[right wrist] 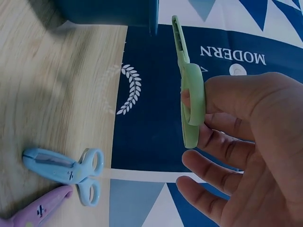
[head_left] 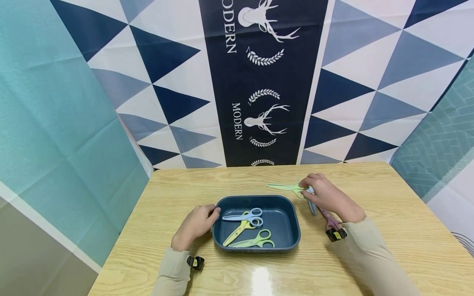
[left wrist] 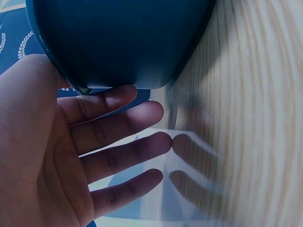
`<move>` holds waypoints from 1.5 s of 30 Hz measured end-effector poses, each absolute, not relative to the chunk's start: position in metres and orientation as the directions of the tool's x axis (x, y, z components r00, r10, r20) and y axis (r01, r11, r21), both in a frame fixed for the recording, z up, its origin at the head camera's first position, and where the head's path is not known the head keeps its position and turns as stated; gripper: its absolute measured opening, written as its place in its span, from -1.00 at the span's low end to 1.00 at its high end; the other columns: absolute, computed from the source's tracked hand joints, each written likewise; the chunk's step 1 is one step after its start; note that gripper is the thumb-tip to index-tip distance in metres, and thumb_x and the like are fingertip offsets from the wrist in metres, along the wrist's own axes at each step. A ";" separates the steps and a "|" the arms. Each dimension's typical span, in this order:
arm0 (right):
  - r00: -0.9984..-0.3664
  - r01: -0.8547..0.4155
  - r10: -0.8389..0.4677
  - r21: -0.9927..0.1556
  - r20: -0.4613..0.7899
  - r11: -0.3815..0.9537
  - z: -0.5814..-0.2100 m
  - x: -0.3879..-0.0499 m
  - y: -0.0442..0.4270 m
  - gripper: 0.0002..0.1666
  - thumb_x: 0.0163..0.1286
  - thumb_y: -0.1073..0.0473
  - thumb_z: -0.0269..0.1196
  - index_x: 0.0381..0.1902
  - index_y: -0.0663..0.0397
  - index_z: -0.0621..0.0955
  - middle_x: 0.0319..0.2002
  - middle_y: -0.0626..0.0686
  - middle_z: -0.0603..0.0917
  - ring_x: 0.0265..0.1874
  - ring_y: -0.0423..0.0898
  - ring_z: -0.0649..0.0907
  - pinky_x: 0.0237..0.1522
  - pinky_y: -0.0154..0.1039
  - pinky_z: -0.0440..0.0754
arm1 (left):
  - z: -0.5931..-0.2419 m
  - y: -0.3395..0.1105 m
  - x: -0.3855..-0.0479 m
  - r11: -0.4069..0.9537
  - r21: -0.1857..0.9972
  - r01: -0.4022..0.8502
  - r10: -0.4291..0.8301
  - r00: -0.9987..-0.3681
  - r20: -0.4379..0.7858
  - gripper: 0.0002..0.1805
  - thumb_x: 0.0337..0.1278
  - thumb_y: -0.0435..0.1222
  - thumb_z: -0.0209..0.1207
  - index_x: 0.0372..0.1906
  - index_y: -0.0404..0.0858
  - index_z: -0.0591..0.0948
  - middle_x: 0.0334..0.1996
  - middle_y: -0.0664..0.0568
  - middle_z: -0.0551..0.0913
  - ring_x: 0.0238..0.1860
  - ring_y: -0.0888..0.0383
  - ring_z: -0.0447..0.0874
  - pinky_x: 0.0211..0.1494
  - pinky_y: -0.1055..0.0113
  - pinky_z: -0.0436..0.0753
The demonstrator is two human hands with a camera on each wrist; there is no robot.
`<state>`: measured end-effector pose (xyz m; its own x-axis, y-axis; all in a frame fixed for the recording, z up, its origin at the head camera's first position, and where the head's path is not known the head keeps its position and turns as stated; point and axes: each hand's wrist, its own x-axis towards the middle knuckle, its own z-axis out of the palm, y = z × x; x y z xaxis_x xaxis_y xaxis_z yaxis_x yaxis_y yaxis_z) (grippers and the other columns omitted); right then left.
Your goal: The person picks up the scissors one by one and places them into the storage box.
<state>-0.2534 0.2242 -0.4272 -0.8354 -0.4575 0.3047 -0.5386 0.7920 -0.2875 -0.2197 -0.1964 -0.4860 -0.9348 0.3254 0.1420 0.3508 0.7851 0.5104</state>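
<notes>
My right hand [head_left: 327, 197] pinches light green scissors [right wrist: 193, 94] by the handle loops, above the table right of the box. Their blades point left in the head view. Below that hand, blue scissors [right wrist: 57, 166] and purple scissors [right wrist: 41, 206] lie on the table, partly hidden in the head view. A dark blue box [head_left: 285, 224] stands at the middle. It holds blue scissors [head_left: 233, 217], yellow scissors [head_left: 234, 236] and green scissors [head_left: 247, 243]. My left hand [head_left: 197, 224] grips the box's left rim, thumb over the edge and index finger against the outer wall [left wrist: 123, 42].
The wooden table [head_left: 163, 187] carries everything. At its far edge hangs a patterned cloth [head_left: 266, 144] with triangles and deer heads. A teal panel [head_left: 74, 123] rises on the left. Some cables [head_left: 463, 241] show at the far right.
</notes>
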 end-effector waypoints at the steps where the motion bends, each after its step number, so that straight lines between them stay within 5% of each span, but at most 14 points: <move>1: -0.835 -0.539 -0.459 -0.285 0.303 0.792 -0.426 -0.253 0.223 -0.83 0.35 0.30 0.34 -0.15 0.29 0.72 -0.22 0.12 0.70 -0.05 0.21 0.60 0.11 0.22 0.54 | -0.486 -0.196 -0.220 0.785 0.510 0.351 0.325 -0.935 0.142 -0.58 0.60 -0.06 -0.03 -0.51 -0.04 0.49 -0.67 0.19 0.33 -0.65 0.28 0.33 -0.47 0.39 0.36; 45: -0.762 -0.644 -0.570 -0.259 0.307 0.720 -0.405 -0.265 0.175 -0.85 0.37 0.29 0.37 -0.12 0.21 0.74 -0.17 0.10 0.69 -0.09 0.11 0.64 0.01 0.09 0.61 | -0.485 -0.196 -0.220 0.785 0.505 0.359 0.332 -0.932 0.147 -0.56 0.60 -0.07 -0.02 -0.55 -0.05 0.47 -0.69 0.20 0.33 -0.66 0.28 0.32 -0.48 0.39 0.36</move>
